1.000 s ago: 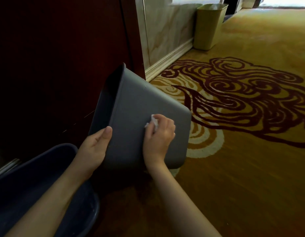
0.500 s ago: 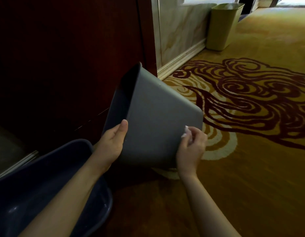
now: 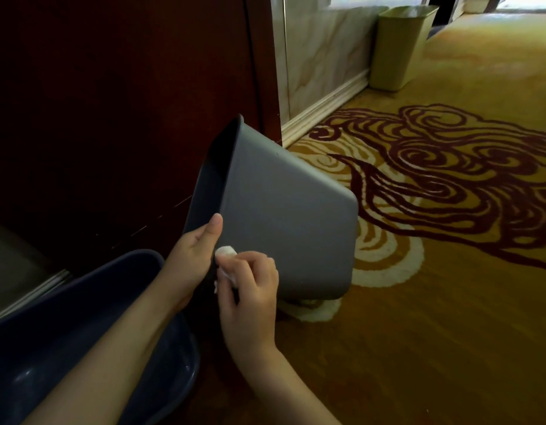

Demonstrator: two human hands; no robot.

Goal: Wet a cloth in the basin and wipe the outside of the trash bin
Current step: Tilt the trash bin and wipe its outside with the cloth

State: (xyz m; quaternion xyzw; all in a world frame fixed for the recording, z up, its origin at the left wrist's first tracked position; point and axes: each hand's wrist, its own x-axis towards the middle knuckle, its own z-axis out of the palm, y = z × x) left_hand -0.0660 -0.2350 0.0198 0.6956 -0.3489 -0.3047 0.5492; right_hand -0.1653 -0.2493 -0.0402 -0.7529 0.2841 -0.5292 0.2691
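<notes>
Half a second ago the right hand (image 3: 250, 283) pressed the white cloth (image 3: 225, 265) against the far lower corner of the grey trash bin (image 3: 284, 228); now it has come back along the wall to the near edge, just beside the left hand (image 3: 193, 256), with the cloth bunched between its curled fingers and laid on the bin's side close to the rim. The left hand stays clamped on that rim, thumb stretched along the outer wall and the other fingers hidden inside the opening, holding the bin tilted as before.

The trash bin is plain matte grey with rounded corners, tipped so its mouth faces left toward the dark wooden panel (image 3: 118, 118) and its base rests on the patterned carpet (image 3: 434, 302). What can be seen of its inside is dark and I cannot tell whether anything is in it.

The dark blue basin (image 3: 81, 342) sits at lower left under the left forearm; its contents cannot be made out. A second, pale green waste bin (image 3: 397, 47) stands upright by the marble wall further off
</notes>
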